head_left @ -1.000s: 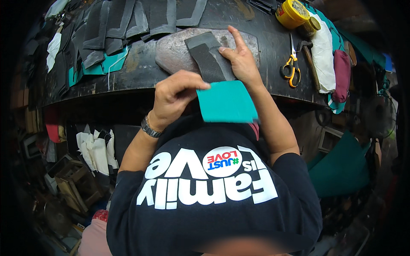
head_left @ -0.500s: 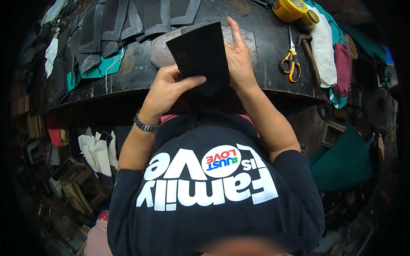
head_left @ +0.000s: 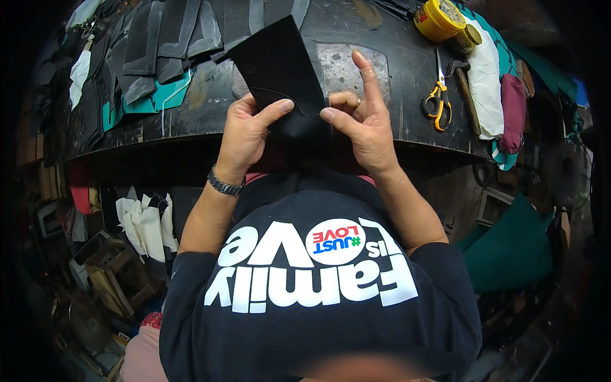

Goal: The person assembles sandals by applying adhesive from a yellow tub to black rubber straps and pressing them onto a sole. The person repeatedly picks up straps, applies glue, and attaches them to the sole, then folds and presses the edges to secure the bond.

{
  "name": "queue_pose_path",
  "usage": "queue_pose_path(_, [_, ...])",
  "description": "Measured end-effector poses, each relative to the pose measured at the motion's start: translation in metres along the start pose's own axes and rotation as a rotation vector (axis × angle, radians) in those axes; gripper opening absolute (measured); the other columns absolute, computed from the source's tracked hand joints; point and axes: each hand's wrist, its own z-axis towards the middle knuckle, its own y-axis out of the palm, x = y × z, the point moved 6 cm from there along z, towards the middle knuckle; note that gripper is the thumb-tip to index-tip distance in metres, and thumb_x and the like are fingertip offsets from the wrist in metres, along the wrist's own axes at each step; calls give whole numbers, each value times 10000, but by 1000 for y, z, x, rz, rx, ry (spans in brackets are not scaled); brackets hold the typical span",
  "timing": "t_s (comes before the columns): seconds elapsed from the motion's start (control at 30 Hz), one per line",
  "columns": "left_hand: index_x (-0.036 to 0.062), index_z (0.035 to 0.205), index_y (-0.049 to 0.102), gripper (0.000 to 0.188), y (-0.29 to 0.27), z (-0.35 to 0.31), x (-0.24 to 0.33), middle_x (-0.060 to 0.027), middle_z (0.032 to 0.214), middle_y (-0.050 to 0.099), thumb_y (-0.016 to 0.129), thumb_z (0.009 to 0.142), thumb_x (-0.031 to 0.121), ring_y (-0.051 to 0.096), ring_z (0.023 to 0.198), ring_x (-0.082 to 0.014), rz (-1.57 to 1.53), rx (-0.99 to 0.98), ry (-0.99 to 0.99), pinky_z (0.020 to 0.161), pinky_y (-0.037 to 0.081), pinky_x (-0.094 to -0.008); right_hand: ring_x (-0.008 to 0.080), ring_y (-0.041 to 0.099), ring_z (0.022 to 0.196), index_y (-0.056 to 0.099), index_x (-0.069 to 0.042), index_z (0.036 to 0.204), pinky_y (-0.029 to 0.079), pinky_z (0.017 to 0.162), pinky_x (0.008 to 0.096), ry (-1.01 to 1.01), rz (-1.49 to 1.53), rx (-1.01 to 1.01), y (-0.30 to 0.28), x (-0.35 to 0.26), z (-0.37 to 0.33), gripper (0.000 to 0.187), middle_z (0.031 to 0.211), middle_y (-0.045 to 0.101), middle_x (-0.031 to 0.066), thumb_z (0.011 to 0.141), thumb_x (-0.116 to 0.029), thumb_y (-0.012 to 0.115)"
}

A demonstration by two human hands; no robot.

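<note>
A flat black panel [head_left: 278, 62], leather-like and wider at its far end, is held up above the near edge of the dark table. Across its lower part runs a curved edge, where a second black layer [head_left: 302, 99] overlaps it. My left hand [head_left: 245, 132] is closed on the panel's left side, the thumb pressing on top and the other fingers behind it. At the lower right corner, my right hand [head_left: 369, 130] pinches the edge between thumb and bent fingers, with its index finger stretched upward. What lies behind the panel is hidden.
Beneath the hands lies a grey stone slab [head_left: 353, 70] on the table [head_left: 407, 118]. Black cut pieces with grey edges [head_left: 141, 48] crowd the far left, beside teal material [head_left: 143, 111]. To the right are orange-handled scissors [head_left: 438, 105], a hammer [head_left: 468, 95] and a yellow tub [head_left: 439, 19].
The panel has tilted to the left, and its curved overlapping edge has come into view. My right hand has moved from the panel's upper right side down to its lower right corner.
</note>
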Motion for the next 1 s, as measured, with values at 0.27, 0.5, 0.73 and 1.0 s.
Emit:
queue_pose_path(0.27, [4, 1070, 723, 186, 5, -3, 6, -86, 1022, 746, 743, 886, -7, 704, 926, -130, 106, 15, 128, 830, 578, -270, 47, 606, 818, 177, -146, 1623, 491, 694, 186, -98, -69, 69, 11, 1, -2, 979, 924, 651, 19, 850, 40, 748])
queue_pose_path(0.5, [-2, 1035, 717, 150, 1, -4, 1, -75, 986, 743, 750, 890, 18, 701, 860, -114, 122, 67, 67, 788, 584, -254, 42, 576, 772, 215, -141, 1617, 468, 697, 179, -82, -108, 39, 11, 9, -2, 938, 860, 620, -7, 853, 55, 721])
queue_pose_path(0.73, [-6, 1270, 582, 420, -2, 1, 9, -96, 1157, 688, 763, 908, 107, 669, 1028, -142, 268, -68, -31, 874, 566, -288, 38, 522, 780, 191, -137, 1628, 457, 746, 182, -19, -45, -51, 7, 10, 1, 977, 1231, 497, 4, 827, 77, 708])
queue_pose_path(1.0, [2, 1217, 656, 329, -10, 33, 33, -92, 1102, 726, 747, 910, 77, 704, 988, -138, 152, -151, -12, 872, 581, -270, 33, 501, 745, 181, -143, 1632, 438, 712, 181, 41, -9, -99, 4, 12, 1, 987, 895, 559, -28, 824, 80, 702])
